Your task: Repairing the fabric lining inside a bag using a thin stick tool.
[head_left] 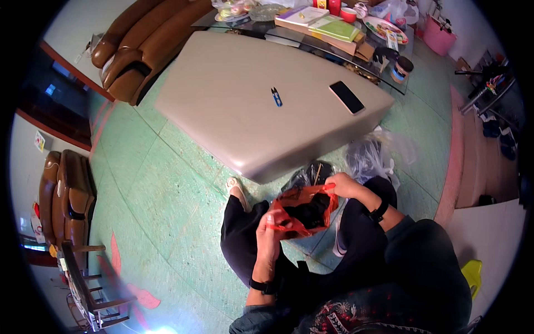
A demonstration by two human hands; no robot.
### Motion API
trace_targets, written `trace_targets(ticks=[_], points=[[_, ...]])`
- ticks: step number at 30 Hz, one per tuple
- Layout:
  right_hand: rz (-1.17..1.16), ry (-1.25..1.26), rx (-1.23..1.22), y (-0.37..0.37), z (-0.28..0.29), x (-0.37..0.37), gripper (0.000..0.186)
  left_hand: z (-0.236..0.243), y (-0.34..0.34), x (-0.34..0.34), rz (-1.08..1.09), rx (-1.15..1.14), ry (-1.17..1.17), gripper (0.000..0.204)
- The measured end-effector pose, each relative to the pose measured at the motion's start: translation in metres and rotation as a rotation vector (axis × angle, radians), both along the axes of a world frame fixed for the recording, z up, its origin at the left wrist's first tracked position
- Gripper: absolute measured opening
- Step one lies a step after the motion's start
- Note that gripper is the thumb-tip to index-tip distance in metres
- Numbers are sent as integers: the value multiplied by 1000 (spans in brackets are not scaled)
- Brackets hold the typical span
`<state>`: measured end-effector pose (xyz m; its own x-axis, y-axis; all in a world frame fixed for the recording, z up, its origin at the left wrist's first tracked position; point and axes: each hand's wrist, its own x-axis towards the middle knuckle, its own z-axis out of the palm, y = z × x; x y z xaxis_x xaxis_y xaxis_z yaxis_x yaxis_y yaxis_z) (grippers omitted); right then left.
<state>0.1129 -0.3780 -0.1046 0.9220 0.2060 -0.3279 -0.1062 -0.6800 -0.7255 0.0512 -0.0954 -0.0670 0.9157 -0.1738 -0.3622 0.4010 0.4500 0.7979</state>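
Pinched on the rim of a red plastic bag [295,229], my left grip [267,231] holds one side of its mouth while my right grip [345,185] holds the other, so the bag hangs open between them. It is on my side of the padded ottoman [239,94], just off the near corner and above the green floor [150,183]. Something black [311,211] sits inside; I cannot tell what it is. Close against the ottoman's near side lie a black plastic bag [300,178] and, farther right along that side, some clear plastic bags [367,158]. On top of the ottoman, blue-handled snips [277,99] lie right of its middle, and a phone [347,97] lies nearer its right end. Beyond the ottoman's far side is a glass table bearing books [322,25], with a dark-lidded jar [401,69] past the ottoman's far right corner. Left of the ottoman's far end stands a brown sofa [150,36].
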Motion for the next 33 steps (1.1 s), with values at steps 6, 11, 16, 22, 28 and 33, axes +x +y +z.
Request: trace_targets(ticks=[6, 11, 16, 22, 28, 33], points=[[546, 307, -265, 8, -22, 46, 25, -2, 7, 10, 43, -159, 63, 36], [-44, 475, -4, -7, -121, 80, 22, -15, 1, 10, -103, 37, 131, 37], [51, 247, -368, 12, -196, 59, 31, -14, 9, 7, -100, 122, 195, 35], [118, 210, -312, 44, -248, 18, 27, -3, 7, -6, -127, 128, 334, 32], [146, -11, -617, 31, -262, 21, 17, 4, 6, -19, -283, 151, 338, 35], [254, -460, -695, 2, -221, 49, 13, 11, -3, -18, -299, 146, 347, 40]])
